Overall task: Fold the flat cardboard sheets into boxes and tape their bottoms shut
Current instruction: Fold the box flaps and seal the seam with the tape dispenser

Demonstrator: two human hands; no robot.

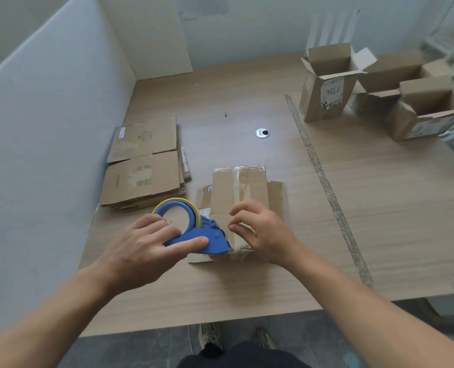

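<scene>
The box lies bottom-up on the tabletop, straight in front of the person. Its bottom flaps are closed and a strip of clear tape runs along the seam from far edge to near edge. To my eye this is the tail of the taping step. The blue tape dispenser sits at the box's near-left corner, with its blade end against the cardboard. The left hand has its grip clamped on the dispenser, fingers curled at the ring and one digit laid along the handle. The right hand rests on the box's near end with its fingers loosely bent and apart, tips beside the seam, gripping nothing. Next, I'd judge, the tape wants cutting at the near edge and its tail pressing down, while the right hand braces the box against the pull.

Left of the box lies a stack of flat cardboard sheets, not yet folded. Beyond the box to the right stand several made-up boxes with their flaps open upward. I see nothing in them, though their floors are hidden.
</scene>
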